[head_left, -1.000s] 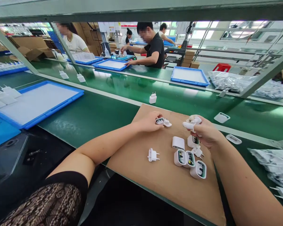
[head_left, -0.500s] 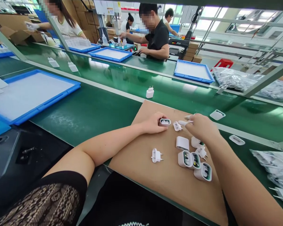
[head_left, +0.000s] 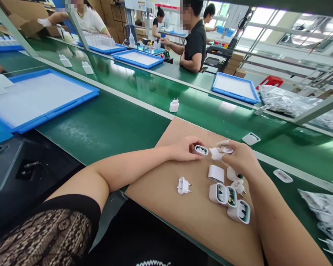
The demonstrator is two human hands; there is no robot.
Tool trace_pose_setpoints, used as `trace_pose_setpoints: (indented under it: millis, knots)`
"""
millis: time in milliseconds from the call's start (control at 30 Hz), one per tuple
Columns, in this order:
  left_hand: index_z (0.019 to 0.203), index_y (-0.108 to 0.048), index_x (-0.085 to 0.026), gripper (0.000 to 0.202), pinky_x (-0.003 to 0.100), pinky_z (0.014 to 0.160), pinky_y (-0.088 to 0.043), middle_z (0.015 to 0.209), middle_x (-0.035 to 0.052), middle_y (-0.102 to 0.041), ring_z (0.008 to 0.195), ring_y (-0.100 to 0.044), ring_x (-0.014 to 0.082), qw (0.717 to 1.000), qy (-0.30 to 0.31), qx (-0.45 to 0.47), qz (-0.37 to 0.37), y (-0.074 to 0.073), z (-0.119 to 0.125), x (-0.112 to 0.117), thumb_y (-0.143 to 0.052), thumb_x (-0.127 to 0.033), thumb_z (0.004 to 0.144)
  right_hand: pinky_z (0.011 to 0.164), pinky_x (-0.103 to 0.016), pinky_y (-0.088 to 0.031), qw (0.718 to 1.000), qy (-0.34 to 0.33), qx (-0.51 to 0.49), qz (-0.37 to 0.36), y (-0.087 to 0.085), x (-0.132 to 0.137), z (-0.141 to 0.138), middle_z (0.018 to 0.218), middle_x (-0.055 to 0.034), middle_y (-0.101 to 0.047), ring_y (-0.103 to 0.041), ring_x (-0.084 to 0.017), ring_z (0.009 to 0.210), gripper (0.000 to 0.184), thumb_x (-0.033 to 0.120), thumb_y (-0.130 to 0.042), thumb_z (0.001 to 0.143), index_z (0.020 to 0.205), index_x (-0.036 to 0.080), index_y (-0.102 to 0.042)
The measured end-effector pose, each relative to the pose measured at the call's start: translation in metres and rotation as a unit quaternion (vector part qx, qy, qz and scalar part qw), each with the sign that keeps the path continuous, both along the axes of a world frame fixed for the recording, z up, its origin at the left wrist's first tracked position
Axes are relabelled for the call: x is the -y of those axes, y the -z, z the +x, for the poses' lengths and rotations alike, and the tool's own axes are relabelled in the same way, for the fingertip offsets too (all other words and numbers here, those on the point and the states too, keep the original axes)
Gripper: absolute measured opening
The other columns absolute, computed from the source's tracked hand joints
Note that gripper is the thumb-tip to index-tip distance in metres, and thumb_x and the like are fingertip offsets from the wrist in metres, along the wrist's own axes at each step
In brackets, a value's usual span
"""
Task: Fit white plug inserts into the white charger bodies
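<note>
My left hand (head_left: pixel 186 148) is closed around an open white charger housing (head_left: pixel 201 150), its open end with the parts inside facing me. Just to the right, my right hand (head_left: pixel 238 154), with covered fingertips, pinches a white plug cap (head_left: pixel 215 154), blurred by motion. The two pieces are apart. Below my right hand on the cardboard lie a closed-side-up white housing (head_left: pixel 216 174), several open housings (head_left: pixel 218 193) showing green boards, and another plug cap (head_left: pixel 239 187) with pins. A loose plug cap (head_left: pixel 184 186) lies further left on the cardboard.
The cardboard sheet (head_left: pixel 166 210) lies on a green bench. Beyond it runs a green belt carrying an upright charger (head_left: pixel 174 105) and an open housing (head_left: pixel 251 139). A blue-rimmed tray (head_left: pixel 84 98) is at left, plastic bags (head_left: pixel 326 207) at right. Co-workers (head_left: pixel 195 40) work across the belt.
My right hand has closed on the plug cap that lay on the cardboard. My left hand has moved slightly right with the housing. The upright charger on the belt has shifted slightly.
</note>
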State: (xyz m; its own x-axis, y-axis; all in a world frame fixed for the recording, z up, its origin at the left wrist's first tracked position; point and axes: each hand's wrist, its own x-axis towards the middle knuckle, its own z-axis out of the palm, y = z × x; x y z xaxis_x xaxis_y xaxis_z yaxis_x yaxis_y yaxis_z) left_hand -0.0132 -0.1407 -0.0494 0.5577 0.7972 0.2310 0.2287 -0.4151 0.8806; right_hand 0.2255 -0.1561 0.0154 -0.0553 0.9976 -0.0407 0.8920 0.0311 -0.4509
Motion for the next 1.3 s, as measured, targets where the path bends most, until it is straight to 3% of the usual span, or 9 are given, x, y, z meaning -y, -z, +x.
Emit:
trace_pose_setpoints:
  millis: [167,300,400,567,633,800,1000,1167,1300]
  knots:
    - [0.105,-0.068,-0.017,0.034,0.03,0.077,-0.053,0.11,0.0069,-0.067,0.083,-0.061,0.0125,0.999,-0.011,0.029,-0.032,0.0,0.007,0.004,-0.082,-0.031,0.078,0.062,-0.03,-0.044,0.983,-0.042,-0.092,0.152,-0.014,0.018,-0.006,0.084,-0.0039,-0.072,-0.06,-0.02,0.07,0.035,0.021,-0.061,0.064,0.095,0.025,-0.078]
    - [0.106,-0.068,-0.016,0.032,0.028,0.072,-0.051,0.1,0.0038,-0.068,0.076,-0.057,0.0109,0.999,-0.009,0.037,-0.038,-0.003,0.011,0.008,-0.081,-0.03,0.079,0.056,-0.029,-0.035,0.965,-0.159,0.006,0.21,-0.015,0.026,-0.02,0.076,-0.0044,-0.063,-0.054,-0.017,0.066,0.013,0.022,-0.061,0.076,0.076,0.025,-0.074]
    - [0.105,-0.07,-0.016,0.029,0.028,0.074,-0.05,0.096,0.0027,-0.069,0.077,-0.058,0.0113,0.998,0.0,0.054,-0.039,-0.003,0.012,0.008,-0.079,-0.031,0.082,0.053,-0.029,-0.029,0.95,-0.204,0.075,0.226,-0.007,0.023,-0.022,0.075,-0.0053,-0.06,-0.054,-0.017,0.066,0.015,0.018,-0.059,0.077,0.066,0.023,-0.068]
    - [0.109,-0.072,-0.017,0.034,0.029,0.078,-0.052,0.102,0.0044,-0.072,0.083,-0.063,0.0142,0.999,-0.005,0.041,-0.016,0.001,0.012,0.005,-0.081,-0.033,0.08,0.064,-0.03,-0.043,0.963,-0.165,0.011,0.212,0.0,0.017,-0.017,0.095,-0.0058,-0.07,-0.063,-0.021,0.081,0.035,0.015,-0.058,0.076,0.106,0.025,-0.073]
    - [0.11,-0.072,-0.017,0.035,0.029,0.077,-0.052,0.101,0.0049,-0.072,0.084,-0.063,0.015,1.0,-0.007,0.028,-0.007,0.0,0.011,0.005,-0.08,-0.036,0.081,0.067,-0.031,-0.046,0.969,-0.156,-0.018,0.189,0.0,0.016,-0.016,0.094,-0.0052,-0.071,-0.064,-0.022,0.08,0.041,0.016,-0.058,0.075,0.112,0.024,-0.073]
    - [0.105,-0.073,-0.015,0.032,0.029,0.078,-0.053,0.099,0.006,-0.072,0.086,-0.065,0.0164,1.0,-0.016,0.006,-0.007,-0.003,0.011,0.007,-0.081,-0.035,0.081,0.065,-0.03,-0.043,0.968,-0.181,-0.022,0.171,-0.003,0.019,-0.016,0.083,-0.0035,-0.069,-0.061,-0.019,0.073,0.026,0.013,-0.055,0.072,0.086,0.023,-0.074]
    - [0.107,-0.073,-0.016,0.034,0.028,0.076,-0.051,0.099,0.005,-0.073,0.086,-0.065,0.0162,1.0,-0.023,-0.003,-0.014,-0.003,0.012,0.007,-0.082,-0.032,0.079,0.063,-0.029,-0.042,0.968,-0.178,-0.003,0.177,0.0,0.019,-0.017,0.08,-0.0034,-0.069,-0.059,-0.018,0.069,0.019,0.015,-0.055,0.071,0.079,0.023,-0.071]
    - [0.105,-0.074,-0.015,0.031,0.027,0.071,-0.049,0.094,0.0042,-0.072,0.082,-0.063,0.0153,1.0,-0.021,-0.013,0.003,-0.003,0.011,0.007,-0.08,-0.035,0.082,0.055,-0.027,-0.033,0.951,-0.187,0.056,0.242,0.001,0.019,-0.021,0.07,-0.0026,-0.062,-0.051,-0.016,0.061,0.011,0.016,-0.055,0.07,0.069,0.022,-0.065]
    - [0.126,-0.068,-0.019,0.043,0.027,0.075,-0.051,0.099,0.0031,-0.073,0.085,-0.066,0.0154,0.999,-0.01,-0.009,0.046,0.002,0.012,0.007,-0.077,-0.032,0.086,0.052,-0.028,-0.026,0.94,-0.197,0.088,0.265,0.0,0.02,-0.023,0.064,-0.0018,-0.055,-0.045,-0.014,0.056,0.012,0.018,-0.055,0.07,0.059,0.021,-0.053]
